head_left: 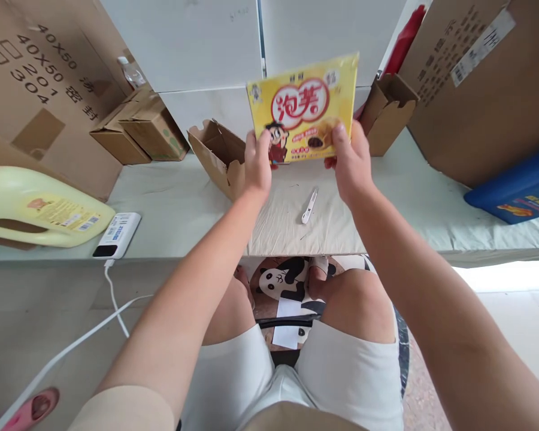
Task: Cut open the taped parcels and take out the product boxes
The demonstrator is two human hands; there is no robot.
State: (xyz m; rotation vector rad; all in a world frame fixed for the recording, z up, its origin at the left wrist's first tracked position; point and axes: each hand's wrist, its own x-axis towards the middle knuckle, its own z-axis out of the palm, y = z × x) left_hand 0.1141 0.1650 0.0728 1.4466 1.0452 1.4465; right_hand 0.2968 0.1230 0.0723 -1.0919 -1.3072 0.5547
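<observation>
A yellow snack box (303, 111) with a red and white logo is held up above the table, its printed face toward me. My left hand (257, 158) grips its lower left corner, thumb on the front. On the lower right side, my right hand (353, 155) holds the same box, thumb pressed on the printed face. Behind my left hand stands an open cardboard box (220, 152), partly hidden by that hand. A small white cutter (309, 205) lies on the cloth below the snack box.
A yellow jug (45, 206) and a white power bank (117, 234) with a cable sit at the left. Small cartons (155, 129) stand behind them. At the right are an open narrow carton (390, 114), a large carton (480, 90) and a blue container (516, 188).
</observation>
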